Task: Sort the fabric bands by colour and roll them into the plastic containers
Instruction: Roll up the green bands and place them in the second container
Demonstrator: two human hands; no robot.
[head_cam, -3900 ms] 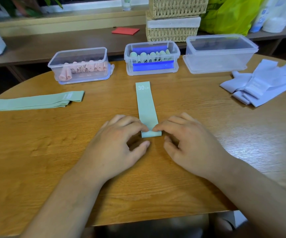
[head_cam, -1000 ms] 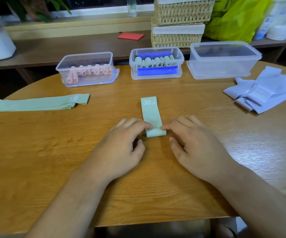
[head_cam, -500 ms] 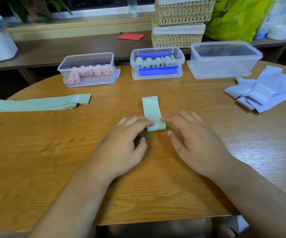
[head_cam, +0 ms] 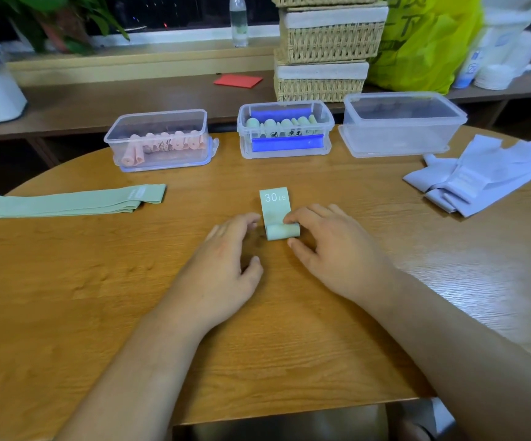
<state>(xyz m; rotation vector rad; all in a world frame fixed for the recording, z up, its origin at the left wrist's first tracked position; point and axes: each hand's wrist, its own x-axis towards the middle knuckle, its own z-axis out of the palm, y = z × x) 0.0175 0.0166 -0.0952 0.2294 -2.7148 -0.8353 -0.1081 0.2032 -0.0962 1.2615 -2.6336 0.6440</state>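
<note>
If I lift my fingers too soon: the roll (head_cam: 282, 233) at the near end of the green band (head_cam: 275, 206) can spring open, as I judge only my touch holds it shut.
Skew risk: my right hand (head_cam: 337, 253) does the gripping while my left hand (head_cam: 226, 268) only guides, so an uneven push could wind the cloth crooked and leave a cone.
Fit risk: the middle box (head_cam: 284, 104), upper middle of the frame, already has a row of green rolls, so a slack roll may not slot in.
Right hand: forefinger on top of the roll, thumb against its near side, a light pinch. My other fingers lie loose.
Left hand: fingers fairly straight, tips at the band's left edge. I cannot tell whether they touch it. It holds nothing.
Band's place: centre of the frame, on the table (head_cam: 98, 297) between my hands, its flat tail pointing toward the middle box.
Band's look: pale green, thin and soft, rolled small and even, with a short flat tail marked "30 LB" in white.
Other bands: flat green bands (head_cam: 66, 202) at the left of the frame and pale bands (head_cam: 480, 179) heaped at the right. There are pink rolls in the left box (head_cam: 113, 148), and the right box (head_cam: 401, 135) looks empty.
</note>
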